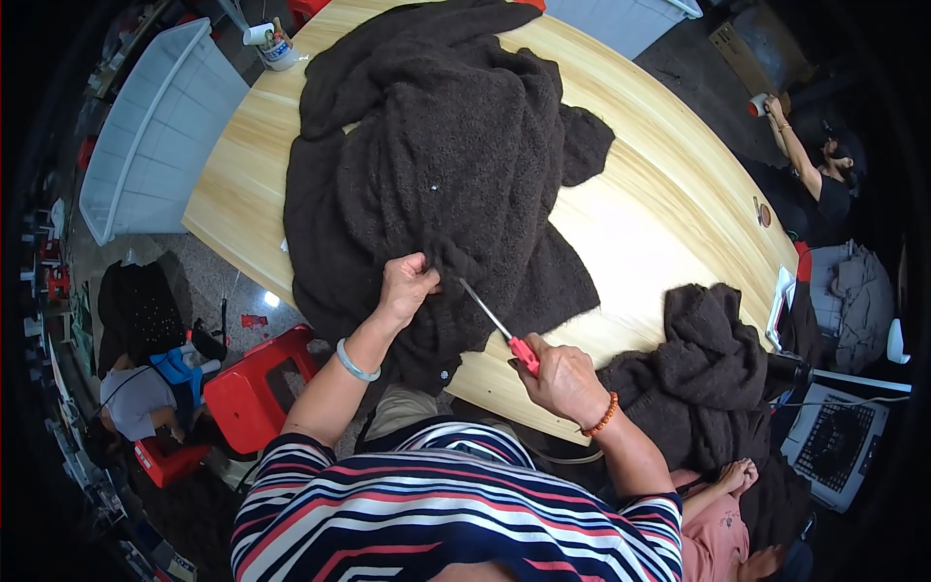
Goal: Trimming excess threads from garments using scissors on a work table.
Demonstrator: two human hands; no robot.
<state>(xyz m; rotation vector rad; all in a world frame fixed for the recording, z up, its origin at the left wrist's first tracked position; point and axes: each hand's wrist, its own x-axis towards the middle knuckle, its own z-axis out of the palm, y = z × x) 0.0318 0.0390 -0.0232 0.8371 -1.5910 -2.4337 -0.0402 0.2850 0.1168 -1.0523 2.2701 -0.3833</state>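
Note:
A dark brown fuzzy knit garment (456, 126) lies heaped over the wooden table, its near part hanging at the edge in front of me. My left hand (408, 289) is closed, pinching a fold of this knit. In my right hand (566, 382) is a tool with a red handle and a long thin metal shaft (493, 312); its exact kind I cannot make out. The shaft points up and left, its tip at the knit just right of my left fingers. The tip itself is hard to see. One small shiny spot (433, 188) shows on the garment farther up.
Another dark knit heap (693, 364) rests at the table's right edge. A tub with tools (279, 50) stands at the far left corner, near a white bin (145, 136). Red stools (254, 388) are on the left floor. Other people sit at the right and left.

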